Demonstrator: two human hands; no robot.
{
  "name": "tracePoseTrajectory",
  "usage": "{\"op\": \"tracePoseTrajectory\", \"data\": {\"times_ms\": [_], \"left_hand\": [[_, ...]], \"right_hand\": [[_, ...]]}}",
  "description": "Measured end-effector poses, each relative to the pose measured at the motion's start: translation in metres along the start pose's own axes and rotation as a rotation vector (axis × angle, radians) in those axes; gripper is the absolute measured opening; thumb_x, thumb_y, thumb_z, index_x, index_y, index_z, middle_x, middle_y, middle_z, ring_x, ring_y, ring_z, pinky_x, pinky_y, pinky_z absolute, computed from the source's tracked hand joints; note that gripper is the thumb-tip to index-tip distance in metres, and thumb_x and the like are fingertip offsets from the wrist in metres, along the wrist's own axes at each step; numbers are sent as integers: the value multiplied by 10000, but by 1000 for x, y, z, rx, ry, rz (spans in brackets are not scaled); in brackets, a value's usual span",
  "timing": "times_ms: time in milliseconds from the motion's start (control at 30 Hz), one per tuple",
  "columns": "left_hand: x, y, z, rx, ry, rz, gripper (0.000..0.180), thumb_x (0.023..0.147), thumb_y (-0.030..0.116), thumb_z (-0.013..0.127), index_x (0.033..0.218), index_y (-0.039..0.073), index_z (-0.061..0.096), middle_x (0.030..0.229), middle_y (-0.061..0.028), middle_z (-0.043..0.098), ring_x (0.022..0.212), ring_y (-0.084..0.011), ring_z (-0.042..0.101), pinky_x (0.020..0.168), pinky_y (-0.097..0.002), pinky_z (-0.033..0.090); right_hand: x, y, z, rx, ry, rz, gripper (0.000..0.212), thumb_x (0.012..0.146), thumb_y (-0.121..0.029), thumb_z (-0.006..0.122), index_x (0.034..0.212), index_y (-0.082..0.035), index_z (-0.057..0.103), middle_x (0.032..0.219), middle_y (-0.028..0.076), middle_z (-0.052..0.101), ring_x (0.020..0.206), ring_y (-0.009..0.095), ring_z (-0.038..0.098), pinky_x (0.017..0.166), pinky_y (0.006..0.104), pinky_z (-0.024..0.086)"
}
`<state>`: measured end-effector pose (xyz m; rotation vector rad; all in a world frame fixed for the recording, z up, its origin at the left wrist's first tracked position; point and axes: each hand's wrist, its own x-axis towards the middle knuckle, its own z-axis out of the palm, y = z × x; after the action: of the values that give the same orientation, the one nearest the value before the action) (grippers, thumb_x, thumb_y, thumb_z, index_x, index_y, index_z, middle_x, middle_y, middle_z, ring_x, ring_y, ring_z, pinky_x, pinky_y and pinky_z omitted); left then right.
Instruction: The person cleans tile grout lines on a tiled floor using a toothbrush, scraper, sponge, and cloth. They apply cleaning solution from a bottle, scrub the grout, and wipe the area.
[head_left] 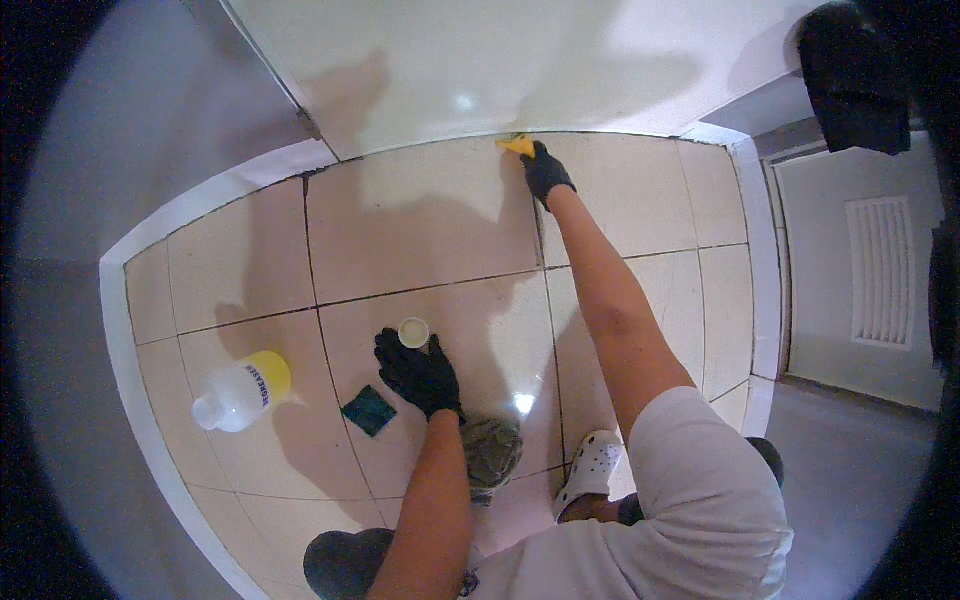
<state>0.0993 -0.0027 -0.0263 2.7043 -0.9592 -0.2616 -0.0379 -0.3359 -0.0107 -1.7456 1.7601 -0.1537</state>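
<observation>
My right hand (547, 174), in a black glove, reaches far forward to where the floor meets the pale wall. Its fingers are closed on a small yellow item (519, 146), whose kind I cannot make out, pressed at that joint. Flat on the tiles nearer to me lies my left hand (420, 374), also black-gloved, fingers stretched out. Between its fingers and thumb stands a small round white cup (414, 333) with something pale inside. Left of that hand is a dark green scouring pad (369, 411). A crumpled grey-green cloth (492, 450) lies to its right.
A white bottle with yellow contents (243, 391) is at the left on the tiled floor (420, 235). White skirting (215, 190) edges the floor. My foot in a white clog (594, 466) is at lower right. A door with a vent (880, 272) is at the far right.
</observation>
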Motion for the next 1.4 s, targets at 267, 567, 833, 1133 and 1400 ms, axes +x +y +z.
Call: {"op": "tracePoseTrajectory", "data": {"times_ms": [267,567,833,1133,1400], "left_hand": [[0,1,4,-29,21,43,693,786,351,616,1337,44,328,1376,-145,349,1276,-307,312,1007,-459,252],[-2,5,3,-25,33,58,712,788,366,610,1345,40,308,1388,-149,332,1276,-324,307,999,-480,257],[-2,5,0,-6,71,42,707,769,344,641,1330,39,336,1374,-142,357,1267,-305,327,1011,-454,255],[1,-2,0,4,32,12,691,792,382,604,1332,42,336,1380,-133,349,1278,-293,308,1011,-458,255],[0,3,-5,25,3,14,700,803,398,585,1348,51,316,1390,-126,332,1290,-286,289,1013,-462,250]], "right_hand": [[19,12,7,25,35,7,454,889,-359,444,1273,-124,386,1111,201,573,1046,375,533,861,430,431],[29,26,9,104,73,-92,430,874,-346,478,1243,-132,426,1084,173,592,995,354,562,815,394,453],[27,18,16,91,12,1,463,877,-333,472,1276,-119,378,1096,220,574,1033,373,547,839,424,441],[-87,76,5,311,-53,124,426,892,-239,451,1304,-231,340,797,175,593,571,221,593,494,364,470],[-31,45,-2,-169,64,-138,355,911,-232,360,1266,-233,356,964,244,603,911,423,576,752,487,462]]}}
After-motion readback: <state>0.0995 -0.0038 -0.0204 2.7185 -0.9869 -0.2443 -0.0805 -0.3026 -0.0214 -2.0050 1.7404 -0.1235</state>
